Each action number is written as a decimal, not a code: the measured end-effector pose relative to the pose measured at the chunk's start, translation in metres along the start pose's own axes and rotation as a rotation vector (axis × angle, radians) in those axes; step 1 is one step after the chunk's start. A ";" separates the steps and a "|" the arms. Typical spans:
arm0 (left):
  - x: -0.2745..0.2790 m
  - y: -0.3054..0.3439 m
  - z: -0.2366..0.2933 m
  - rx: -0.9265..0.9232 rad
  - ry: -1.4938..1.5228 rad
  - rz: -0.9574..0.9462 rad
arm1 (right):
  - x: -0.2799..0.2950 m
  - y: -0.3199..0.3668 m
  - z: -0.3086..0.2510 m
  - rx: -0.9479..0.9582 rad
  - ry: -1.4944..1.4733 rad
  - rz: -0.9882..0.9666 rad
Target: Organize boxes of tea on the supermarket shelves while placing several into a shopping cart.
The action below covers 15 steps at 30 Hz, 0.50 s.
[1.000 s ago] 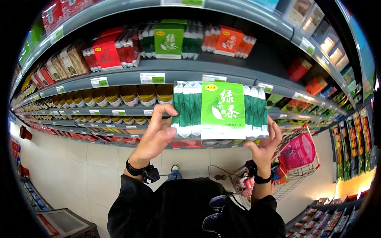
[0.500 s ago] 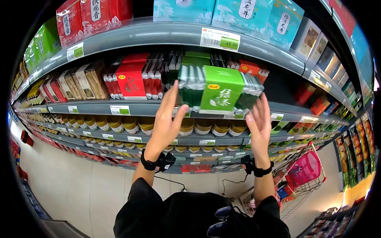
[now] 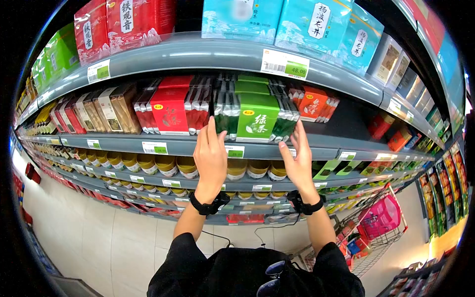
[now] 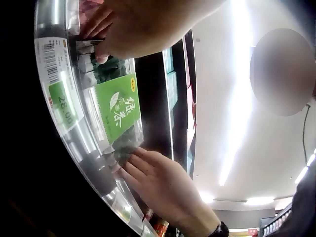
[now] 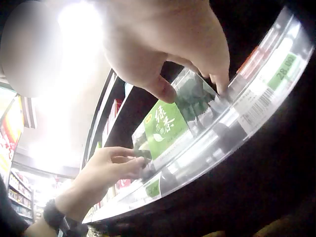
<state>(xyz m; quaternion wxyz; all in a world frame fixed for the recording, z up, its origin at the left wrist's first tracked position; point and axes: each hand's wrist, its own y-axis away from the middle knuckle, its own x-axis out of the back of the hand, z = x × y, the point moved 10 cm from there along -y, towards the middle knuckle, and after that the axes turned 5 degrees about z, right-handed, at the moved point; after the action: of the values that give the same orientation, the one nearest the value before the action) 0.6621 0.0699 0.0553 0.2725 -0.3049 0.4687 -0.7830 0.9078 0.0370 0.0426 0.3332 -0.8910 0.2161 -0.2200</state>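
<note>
A pack of green tea (image 3: 258,120), with a green paper band round dark green and silver sachets, stands at the front of the tea shelf (image 3: 198,139). More packs of its kind are behind it. My left hand (image 3: 210,161) is at its left end, fingers reaching up straight along the side. At the right end is my right hand (image 3: 299,164), its fingers extended and the thumb apart, low by the front. In the right wrist view the right thumb (image 5: 164,91) overlaps the pack's front. The left wrist view shows both hands at the ends of the pack.
A red tea pack (image 3: 170,110) stands just left, an orange one (image 3: 312,105) to the right. Above is a shelf edge (image 3: 227,54) with blue boxes (image 3: 311,27). Gold-lidded jars (image 3: 185,167) line the shelf below. A shopping cart (image 3: 366,247) stands at lower right.
The green tea pack has moved from in front of my body, forward and up onto the shelf between the red and orange packs. Both hands went with it, and their fingers have straightened.
</note>
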 end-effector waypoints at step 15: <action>-0.006 0.043 0.047 0.055 -0.030 0.002 | 0.041 0.034 -0.032 0.111 0.219 -0.094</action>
<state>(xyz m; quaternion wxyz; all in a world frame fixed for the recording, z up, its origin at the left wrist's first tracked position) 0.7066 0.0299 0.0327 0.2887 -0.3082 0.4432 -0.7907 0.9157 -0.0247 0.0512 0.3460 -0.8509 0.1968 -0.3429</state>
